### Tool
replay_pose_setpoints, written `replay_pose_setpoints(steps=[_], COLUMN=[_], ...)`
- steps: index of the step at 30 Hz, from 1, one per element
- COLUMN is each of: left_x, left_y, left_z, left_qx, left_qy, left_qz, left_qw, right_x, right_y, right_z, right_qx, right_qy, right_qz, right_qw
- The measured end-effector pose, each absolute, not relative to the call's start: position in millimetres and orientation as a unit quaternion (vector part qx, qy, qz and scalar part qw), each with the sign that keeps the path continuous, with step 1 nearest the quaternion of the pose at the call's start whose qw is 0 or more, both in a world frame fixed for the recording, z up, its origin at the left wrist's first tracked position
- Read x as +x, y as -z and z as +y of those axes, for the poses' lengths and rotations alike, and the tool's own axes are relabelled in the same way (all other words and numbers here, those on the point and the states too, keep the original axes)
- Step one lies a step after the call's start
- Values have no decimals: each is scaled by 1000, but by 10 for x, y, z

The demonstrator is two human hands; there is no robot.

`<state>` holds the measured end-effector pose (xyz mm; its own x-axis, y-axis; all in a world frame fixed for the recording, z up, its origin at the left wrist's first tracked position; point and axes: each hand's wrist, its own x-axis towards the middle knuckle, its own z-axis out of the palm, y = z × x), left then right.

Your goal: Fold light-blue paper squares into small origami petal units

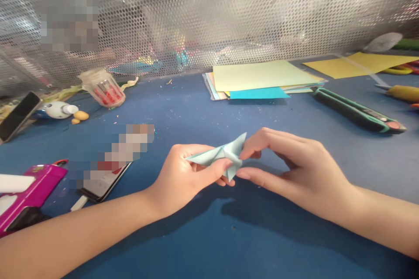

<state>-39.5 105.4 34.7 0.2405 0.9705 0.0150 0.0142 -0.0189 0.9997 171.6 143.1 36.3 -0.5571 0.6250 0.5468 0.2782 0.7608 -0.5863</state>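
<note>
A pale blue folded paper [209, 155] with several pointed corners is held above the blue table. My left hand [193, 172] pinches it, thumb pressed on the near face and fingers behind and below. At the paper's right edge is my right hand [294, 161], its thumb and forefinger apart and curved. The forefinger tip is at the paper's edge, and whether it touches I cannot tell. The thumb tip sits just below, beside the lower corner. The other right-hand fingers are curled and partly hidden.
Coloured paper sheets [255, 76] lie at the back, with a yellow sheet [356, 64] to their right. A dark green utility knife [358, 111] lies at right. Leftward are a phone [98, 183], a magenta tool [39, 187], a clear jar [104, 88] and a white-capped bottle [55, 110]. Perforated metal mesh [203, 13] stands behind.
</note>
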Motion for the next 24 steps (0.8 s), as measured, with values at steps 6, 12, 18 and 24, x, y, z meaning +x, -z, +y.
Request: replay_pose_setpoints(steps=[6, 12, 18, 24], left_x=[-405, -398, -394, -394], left_y=[-333, -344, -336, -335], left_z=[1081, 1078, 1093, 1098], left_qx=[571, 568, 563, 551], left_qy=[-417, -396, -383, -376], left_qz=[462, 480, 483, 484], left_qw=[535, 539, 551, 566], right_x=[1666, 1644, 1657, 1670], right_y=[-348, -393, -388, -365], right_z=[1428, 1457, 1457, 1444], right_qx=[-356, -358, -381, -390], right_qy=[-391, -550, -539, -518], right_qz=[-775, -696, -695, -709], right_qw=[346, 293, 285, 276])
